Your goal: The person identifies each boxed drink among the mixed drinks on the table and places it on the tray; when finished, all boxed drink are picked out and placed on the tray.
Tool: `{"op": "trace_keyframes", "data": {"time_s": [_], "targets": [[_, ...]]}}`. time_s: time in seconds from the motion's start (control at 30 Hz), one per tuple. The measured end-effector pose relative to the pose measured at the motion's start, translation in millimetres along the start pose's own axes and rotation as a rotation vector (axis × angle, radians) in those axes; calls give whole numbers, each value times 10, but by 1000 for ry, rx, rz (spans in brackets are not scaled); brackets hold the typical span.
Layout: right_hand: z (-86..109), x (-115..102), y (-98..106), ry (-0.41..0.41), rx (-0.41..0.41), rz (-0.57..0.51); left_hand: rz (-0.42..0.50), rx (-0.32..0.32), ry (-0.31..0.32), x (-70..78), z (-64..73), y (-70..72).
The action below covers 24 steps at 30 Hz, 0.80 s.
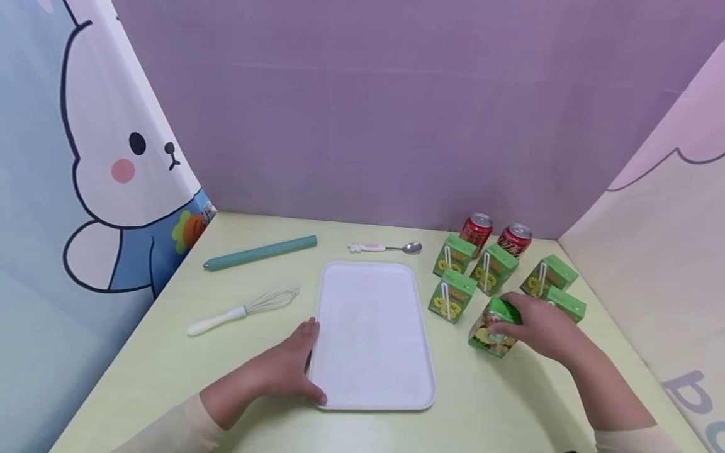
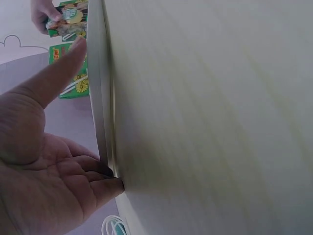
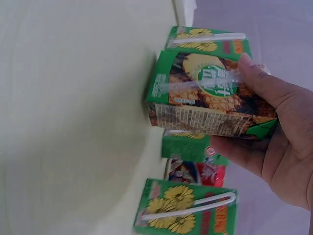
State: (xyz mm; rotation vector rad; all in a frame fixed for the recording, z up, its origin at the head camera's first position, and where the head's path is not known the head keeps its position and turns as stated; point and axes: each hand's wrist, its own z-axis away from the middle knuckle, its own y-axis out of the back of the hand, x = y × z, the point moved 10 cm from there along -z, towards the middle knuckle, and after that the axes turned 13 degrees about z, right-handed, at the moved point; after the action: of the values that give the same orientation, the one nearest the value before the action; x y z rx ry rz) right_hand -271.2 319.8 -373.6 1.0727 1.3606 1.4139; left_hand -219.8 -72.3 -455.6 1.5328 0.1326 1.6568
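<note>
A white rectangular tray (image 1: 370,333) lies on the table. My left hand (image 1: 289,365) touches its left edge, thumb at the near corner, fingertips low against the side in the left wrist view. My right hand (image 1: 535,324) grips a green juice box (image 3: 210,93) with pineapple pictures, thumb on one face and fingers on the opposite side. In the head view this box is right of the tray, tilted. Several green juice boxes printed with yellow flowers, such as one nearest the tray (image 1: 453,296), stand around it with white straws on them. One box (image 1: 566,304) is partly behind my right hand.
Two red cans, one on the left (image 1: 477,233) and one on the right (image 1: 514,240), stand behind the boxes. A spoon (image 1: 385,248) lies beyond the tray. Left of it are a whisk (image 1: 246,310) and a green stick (image 1: 260,253). A purple backdrop (image 1: 362,126) rises behind the table.
</note>
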Motion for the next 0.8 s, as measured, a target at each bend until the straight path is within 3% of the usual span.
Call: {"op": "trace_keyframes", "data": {"time_s": [0.17, 0.43, 0.67, 0.8], "targets": [[8, -220, 180, 53, 7, -6, -2, 1, 19, -28, -8, 19], [-31, -756, 542, 187, 15, -30, -21, 13, 31, -123, -20, -24], [-253, -1243, 837, 295, 59, -46, -38, -13, 21, -103, -20, -34], [-447, -1483, 913, 301, 36, -30, -52, -27, 3, -68, 1, -25]]}}
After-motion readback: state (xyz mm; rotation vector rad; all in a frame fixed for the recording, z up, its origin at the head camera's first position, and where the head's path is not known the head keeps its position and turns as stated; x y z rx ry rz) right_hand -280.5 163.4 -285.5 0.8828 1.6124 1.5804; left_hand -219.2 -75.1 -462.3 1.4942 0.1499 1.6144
